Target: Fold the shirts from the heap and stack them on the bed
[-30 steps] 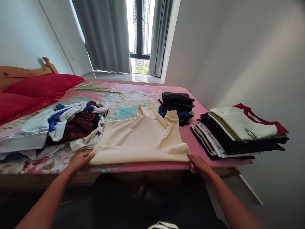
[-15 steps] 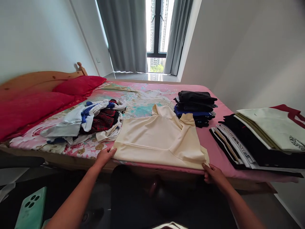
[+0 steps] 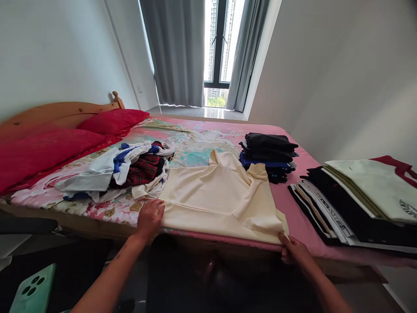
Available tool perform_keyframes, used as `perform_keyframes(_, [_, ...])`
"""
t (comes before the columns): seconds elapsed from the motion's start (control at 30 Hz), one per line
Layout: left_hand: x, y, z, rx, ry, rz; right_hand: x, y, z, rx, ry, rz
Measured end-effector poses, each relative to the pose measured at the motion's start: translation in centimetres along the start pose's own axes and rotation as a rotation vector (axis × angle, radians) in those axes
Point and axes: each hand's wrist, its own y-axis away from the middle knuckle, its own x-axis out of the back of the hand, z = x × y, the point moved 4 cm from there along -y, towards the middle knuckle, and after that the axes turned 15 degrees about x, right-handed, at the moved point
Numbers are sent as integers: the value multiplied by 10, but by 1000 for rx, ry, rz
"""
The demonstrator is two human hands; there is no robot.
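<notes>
A cream short-sleeved shirt (image 3: 202, 191) lies spread along the near edge of the bed, its near side folded over in a long strip. The collar and sleeve parts point right and away from me. My left hand (image 3: 150, 218) rests flat at the hem end on the left, fingers stretched out and touching the cloth edge. At the opposite end, my right hand (image 3: 292, 250) pinches the near right corner of the shirt between thumb and fingers. Some of the right hand's fingers are curled under and partly hidden.
A loose heap of clothes (image 3: 130, 169) sits left of the shirt. Behind it on the right is a folded dark stack (image 3: 269, 152); a larger folded stack (image 3: 358, 195) stands far right. Red pillows (image 3: 55, 148) lie by the headboard. A green phone (image 3: 34, 289) is at lower left.
My left hand has gone from pinching the hem corner to lying with stretched fingers beside it. The right hand keeps its pinch. The view has tilted slightly upward.
</notes>
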Motion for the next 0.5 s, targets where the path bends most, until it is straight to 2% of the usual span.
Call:
perform_keyframes(0.07, [-8, 7, 17, -166, 25, -104, 0, -2, 0, 8, 29, 20])
perform_keyframes(0.13, [-19, 13, 28, -227, -44, -225, 2, -2, -2, 14, 60, 44])
perform_keyframes(0.23, [-34, 14, 27, -71, -253, -355, 2, 2, -6, 10, 63, 55])
perform_keyframes(0.33, [-43, 11, 19, 68, -388, -433, 0, 5, -12, 0, 48, 63])
perform_keyframes(0.43, [-44, 8, 13, 58, -399, -475, 1, 7, -16, 25, 85, 94])
perform_keyframes(0.5, [-41, 6, 9, 43, -363, -484, 8, 10, -20, 112, 167, 204])
